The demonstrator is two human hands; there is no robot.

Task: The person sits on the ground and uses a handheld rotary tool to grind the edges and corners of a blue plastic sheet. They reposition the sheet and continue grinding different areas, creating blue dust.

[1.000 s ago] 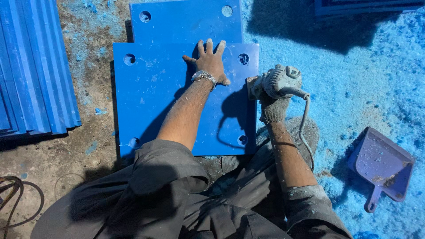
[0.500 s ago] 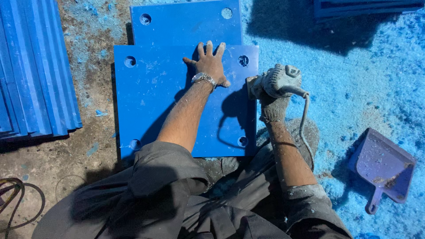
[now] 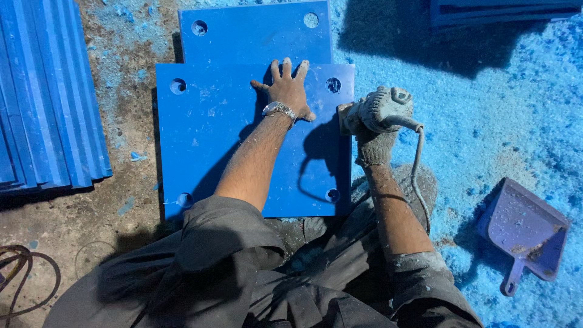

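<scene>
The left hand (image 3: 288, 92) lies flat on a square blue plate (image 3: 225, 146), fingers spread and palm down, its grip fully open and holding nothing; a metal wristwatch (image 3: 278, 110) sits on that wrist. The right hand (image 3: 375, 144), in a worn knit glove, has its grip closed tight around one grey power tool (image 3: 379, 109), whose front end meets the plate's right edge just right of the left hand. One cord (image 3: 416, 164) runs from the tool back along the right forearm.

The plate lies on the floor (image 3: 91, 225) and shows four round holes, one near each corner; the hole (image 3: 333, 85) nearest the tool sits between the two hands. A second blue plate (image 3: 255, 33) lies beyond the left hand's fingertips, partly tucked under the first, with two holes showing.

Far out to the left of the left hand stands one stack of blue sheets (image 3: 42, 97), too many edges to count surely. To the right of the right hand, well apart, one purple dustpan (image 3: 527, 234) rests on blue shavings (image 3: 486, 109). Another dark blue stack (image 3: 504, 9) lies at the far top right.
</scene>
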